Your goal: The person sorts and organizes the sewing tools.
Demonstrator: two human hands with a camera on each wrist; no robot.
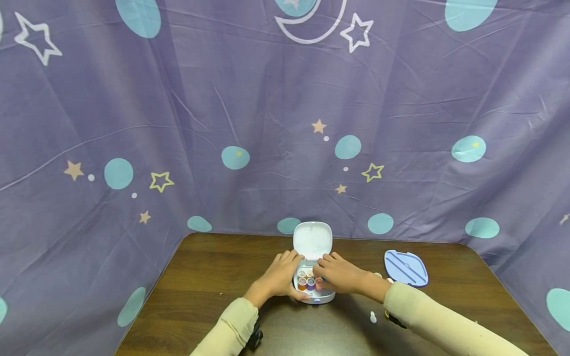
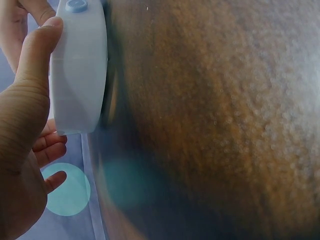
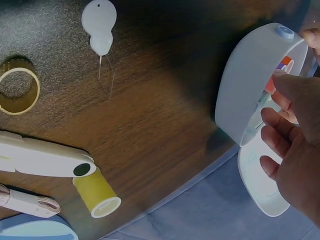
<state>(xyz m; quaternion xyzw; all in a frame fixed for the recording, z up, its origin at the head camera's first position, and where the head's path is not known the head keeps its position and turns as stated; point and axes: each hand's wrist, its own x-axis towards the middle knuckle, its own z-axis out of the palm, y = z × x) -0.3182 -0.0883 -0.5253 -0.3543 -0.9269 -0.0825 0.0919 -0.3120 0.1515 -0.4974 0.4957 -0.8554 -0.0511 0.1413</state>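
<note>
A white sewing box (image 1: 321,299) stands on the table with its lid (image 1: 312,240) raised behind it. Several thread spools sit inside, among them an orange one (image 1: 302,284) and a purple one (image 1: 310,284). My left hand (image 1: 281,277) grips the box by its left side, the thumb on the front rim near the blue button (image 2: 76,5). Reaching in from the right, my right hand (image 1: 340,274) pinches a red thread spool (image 3: 270,86) between thumb and fingertips, inside the box. Its other fingers are loosely bent, and they partly cover the box's right half.
A light blue slotted tray (image 1: 406,267) lies at the right rear. Near my right forearm are a white needle threader (image 3: 99,27), a yellowish ring (image 3: 34,97), a white-handled tool (image 3: 45,156), a yellow thread spool (image 3: 95,192) and a wound thread bundle (image 3: 30,201). A curtain (image 1: 267,198) hangs behind.
</note>
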